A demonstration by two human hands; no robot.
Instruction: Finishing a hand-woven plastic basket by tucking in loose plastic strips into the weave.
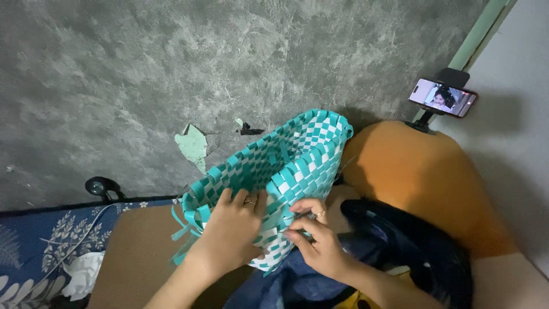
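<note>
Woven teal-and-white basket (pixel 286 171) looks mostly built; loose strips dangle beside the left hand (pixel 231 229), which presses its wall, while the right hand (pixel 317 240) pinches a strip.

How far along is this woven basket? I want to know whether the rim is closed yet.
Done: the teal-and-white woven plastic-strip basket has full walls and stands open-topped. In hand: the left hand lies flat on its side, while the right hand pinches a strip at the near rim. Left: loose teal strip ends hang unfinished at the left corner.

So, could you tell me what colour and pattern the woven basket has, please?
The woven basket is a teal and white checkerboard weave, seen in the head view.
</note>
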